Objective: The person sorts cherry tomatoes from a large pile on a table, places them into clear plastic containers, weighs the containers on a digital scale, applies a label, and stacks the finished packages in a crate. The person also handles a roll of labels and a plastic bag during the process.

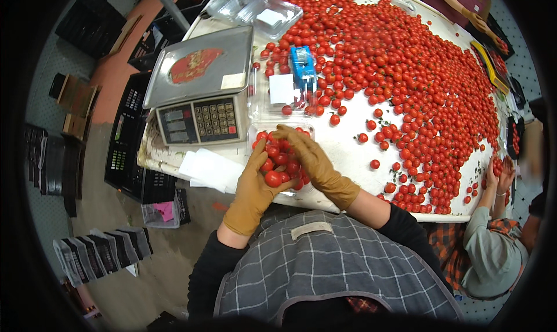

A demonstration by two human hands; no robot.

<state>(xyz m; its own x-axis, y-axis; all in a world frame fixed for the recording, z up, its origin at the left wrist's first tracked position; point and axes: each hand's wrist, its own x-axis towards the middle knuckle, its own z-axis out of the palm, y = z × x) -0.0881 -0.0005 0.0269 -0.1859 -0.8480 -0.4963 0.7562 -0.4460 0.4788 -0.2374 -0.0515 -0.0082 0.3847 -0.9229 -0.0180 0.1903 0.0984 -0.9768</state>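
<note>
Both my hands wear tan rubber gloves and cup a cluster of red cherry tomatoes (280, 158) between them. My left hand (251, 193) supports the cluster from the left and below, fingers spread under it. Along the right side lies my right hand (315, 164), its fingers arched over the tomatoes and its palm hidden. Directly beneath is a clear plastic punnet (252, 131) at the table's near edge, with more tomatoes in it, partly covered by my hands. Whether the cupped tomatoes touch those in the punnet I cannot tell.
A digital scale (198, 79) stands left of the punnet, white paper sheets (211, 170) before it. Beyond the punnet are another clear container (261, 103) and a blue tape dispenser (303, 69). Loose tomatoes (391, 71) cover much of the table. Co-workers' hands (498, 175) are at right.
</note>
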